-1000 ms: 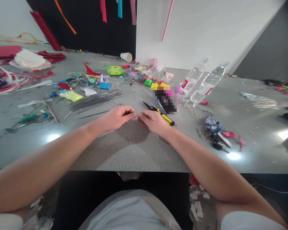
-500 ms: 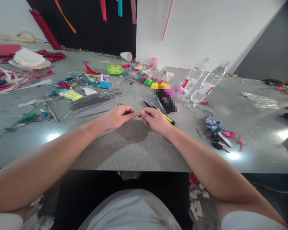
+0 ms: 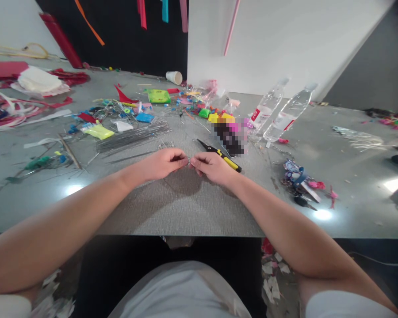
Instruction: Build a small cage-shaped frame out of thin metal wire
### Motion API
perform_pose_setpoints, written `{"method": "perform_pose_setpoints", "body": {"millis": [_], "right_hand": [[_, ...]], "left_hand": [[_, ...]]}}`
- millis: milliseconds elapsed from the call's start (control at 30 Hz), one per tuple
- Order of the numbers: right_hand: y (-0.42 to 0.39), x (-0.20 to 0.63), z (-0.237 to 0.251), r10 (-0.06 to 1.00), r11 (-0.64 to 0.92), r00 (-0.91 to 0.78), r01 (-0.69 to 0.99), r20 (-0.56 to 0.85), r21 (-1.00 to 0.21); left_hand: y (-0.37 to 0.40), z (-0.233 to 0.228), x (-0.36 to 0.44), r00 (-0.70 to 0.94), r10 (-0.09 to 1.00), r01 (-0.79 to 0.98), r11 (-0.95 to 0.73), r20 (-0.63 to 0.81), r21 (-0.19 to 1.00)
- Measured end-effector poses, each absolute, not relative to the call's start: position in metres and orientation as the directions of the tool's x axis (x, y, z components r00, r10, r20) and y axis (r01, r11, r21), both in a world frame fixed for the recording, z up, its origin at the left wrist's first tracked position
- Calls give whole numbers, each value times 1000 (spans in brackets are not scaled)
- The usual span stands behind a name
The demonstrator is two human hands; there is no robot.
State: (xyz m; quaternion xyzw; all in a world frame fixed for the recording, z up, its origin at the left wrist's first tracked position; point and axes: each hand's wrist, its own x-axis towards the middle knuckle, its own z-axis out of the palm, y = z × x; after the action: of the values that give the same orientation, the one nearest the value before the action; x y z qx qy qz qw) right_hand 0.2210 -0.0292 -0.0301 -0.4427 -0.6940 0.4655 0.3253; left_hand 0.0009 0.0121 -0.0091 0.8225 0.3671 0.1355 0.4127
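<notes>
Two bare hands meet over the middle of the grey table [image 3: 185, 207] in the head view, the only view given. The left hand [image 3: 162, 162] and the right hand [image 3: 212, 167] are curled into loose fists with their fingertips nearly touching. Between those fingertips runs a short piece of thin wire [image 3: 189, 163], pinched at one end by the left thumb and forefinger and at the other by the right; both grips are closed on it. The wire is so fine that its shape cannot be made out.

Just behind the right hand lies one pair of pliers [image 3: 220, 155] with yellow and black handles, flat on the table and touching neither hand. Behind the left hand, a little apart, lies one bundle of straight grey wires [image 3: 132, 137], spread slightly like a fan.

Containers: two clear plastic bottles [image 3: 278, 112] lean side by side to the right of the pliers, both capped; what they hold cannot be told. One white paper cup [image 3: 174, 77] lies on its side far back, mouth toward the camera, contents not visible.

One set of keys [image 3: 300, 183] with colourful charms rests to the right, well apart from the hands. Small bright beads [image 3: 215, 117] and scraps are scattered beyond the pliers.
</notes>
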Motion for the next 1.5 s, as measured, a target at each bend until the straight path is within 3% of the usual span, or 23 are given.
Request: {"method": "perform_pose_setpoints", "body": {"millis": [267, 567, 767, 1500], "right_hand": [[-35, 220, -20, 901, 183, -432, 439, -29, -879], [-39, 217, -19, 851, 449, -517, 622, 94, -641], [-39, 217, -23, 817, 522, -569, 661, 93, -540], [-41, 216, -21, 817, 514, -572, 655, 81, -554]], "left_hand": [[13, -9, 1, 724, 686, 543, -503, -71, 672], [12, -8, -2, 763, 641, 552, -578, -84, 601], [15, -8, 0, 764, 637, 559, -573, -105, 599], [12, -7, 0, 762, 641, 558, -575, -94, 599]]}}
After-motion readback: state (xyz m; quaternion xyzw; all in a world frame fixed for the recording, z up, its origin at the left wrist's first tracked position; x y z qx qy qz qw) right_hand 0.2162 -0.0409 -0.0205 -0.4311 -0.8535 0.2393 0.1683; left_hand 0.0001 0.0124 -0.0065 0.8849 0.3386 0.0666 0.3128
